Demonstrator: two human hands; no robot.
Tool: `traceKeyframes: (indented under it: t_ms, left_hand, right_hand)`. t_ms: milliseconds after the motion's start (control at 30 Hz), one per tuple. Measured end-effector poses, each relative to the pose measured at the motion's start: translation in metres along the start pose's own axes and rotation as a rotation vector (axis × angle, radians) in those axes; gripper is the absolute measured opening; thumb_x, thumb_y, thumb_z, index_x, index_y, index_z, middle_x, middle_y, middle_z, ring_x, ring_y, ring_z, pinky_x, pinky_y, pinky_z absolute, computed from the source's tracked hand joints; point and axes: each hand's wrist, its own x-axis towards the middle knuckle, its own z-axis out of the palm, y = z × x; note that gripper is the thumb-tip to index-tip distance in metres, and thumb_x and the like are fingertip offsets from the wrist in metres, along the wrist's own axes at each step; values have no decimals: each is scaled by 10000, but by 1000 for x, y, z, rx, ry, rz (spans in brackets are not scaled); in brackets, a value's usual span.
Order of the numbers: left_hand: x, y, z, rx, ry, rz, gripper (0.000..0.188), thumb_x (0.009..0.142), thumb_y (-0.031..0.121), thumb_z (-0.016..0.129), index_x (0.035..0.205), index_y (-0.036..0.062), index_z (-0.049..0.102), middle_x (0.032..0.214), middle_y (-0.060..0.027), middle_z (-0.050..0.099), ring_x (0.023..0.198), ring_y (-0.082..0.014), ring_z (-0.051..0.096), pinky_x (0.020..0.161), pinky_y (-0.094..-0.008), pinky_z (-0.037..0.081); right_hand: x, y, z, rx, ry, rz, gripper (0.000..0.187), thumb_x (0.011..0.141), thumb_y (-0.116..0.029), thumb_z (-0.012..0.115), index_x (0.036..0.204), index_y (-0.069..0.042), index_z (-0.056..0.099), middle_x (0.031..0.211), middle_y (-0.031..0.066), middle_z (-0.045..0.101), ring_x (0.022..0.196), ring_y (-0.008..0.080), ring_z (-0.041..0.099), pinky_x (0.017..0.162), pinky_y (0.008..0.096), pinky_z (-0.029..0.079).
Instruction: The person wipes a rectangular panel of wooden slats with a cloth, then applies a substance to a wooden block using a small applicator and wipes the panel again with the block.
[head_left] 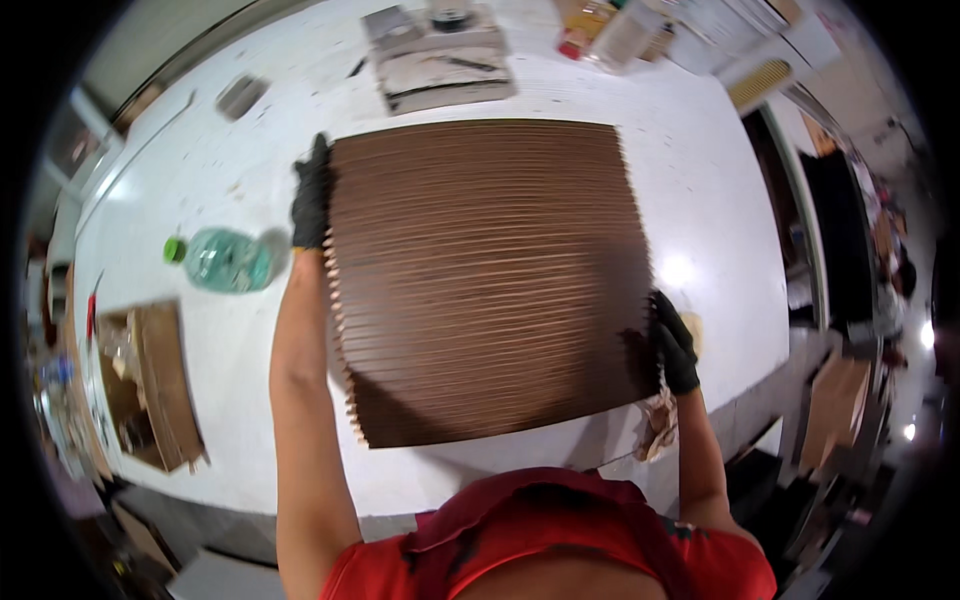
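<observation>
A large, roughly square brown panel (490, 280) with close parallel ribs lies across my view above the white table. Its left and right edges look toothed where the ribs end. My left hand (311, 195), in a dark glove, grips the left edge near the far corner. On the right edge, close to the near corner, my right hand (674, 342) in a matching glove holds the panel too. Fingertips of both hands are partly hidden by the panel. A crumpled brown scrap (658, 425) shows just below my right hand.
Left of the panel, a greenish plastic bottle (228, 260) with a green cap lies on the white table (225, 370). An open cardboard box (165, 385) stands at the near left. Beyond the panel sits a grey block (445, 80); several bottles (620, 38) stand at the far right.
</observation>
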Motion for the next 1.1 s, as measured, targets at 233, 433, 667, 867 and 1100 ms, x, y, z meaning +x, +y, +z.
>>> traceKeyframes:
  t_ms: [233, 433, 667, 867, 1100]
  left_hand:
    - [10, -84, -68, 2629, 281, 356, 757, 974, 570, 34, 1474, 56, 279, 1511, -91, 322, 1388, -231, 297, 1163, -339, 150]
    - [-45, -114, -32, 2637, 312, 380, 882, 902, 688, 55, 1487, 52, 231, 1530, -107, 274, 1406, -254, 253, 1167, -367, 126]
    - [-54, -106, -35, 2691, 349, 441, 859, 903, 681, 34, 1501, 91, 210, 1542, -99, 247, 1413, -247, 233, 1166, -352, 115]
    - [-47, -110, -31, 2920, 418, 321, 752, 965, 592, 31, 1497, 106, 246, 1528, -40, 295, 1417, -205, 227, 1156, -319, 102]
    - [-68, -150, -34, 2583, 496, 382, 766, 955, 642, 138, 1488, 110, 275, 1498, -96, 339, 1365, -237, 318, 1123, -355, 241]
  right_hand:
    - [43, 6, -35, -179, 173, -168, 526, 974, -221, 509, 1431, -10, 355, 1476, 116, 384, 1365, 208, 348, 1114, 333, 278]
    - [127, 27, -8, 25, 34, -192, 604, 1015, -400, 372, 1470, -17, 267, 1508, 89, 322, 1398, 197, 270, 1152, 341, 187]
    - [140, 14, -2, 54, -25, -85, 591, 1026, -393, 301, 1475, -12, 246, 1509, 104, 309, 1400, 195, 259, 1153, 323, 180]
    - [147, 32, -11, -36, -49, -189, 536, 1037, -306, 271, 1485, -17, 213, 1534, 105, 258, 1405, 202, 255, 1154, 321, 189]
    - [121, 17, -14, 128, -43, -118, 505, 1019, -203, 295, 1484, -19, 225, 1511, 126, 306, 1391, 215, 288, 1145, 320, 216]
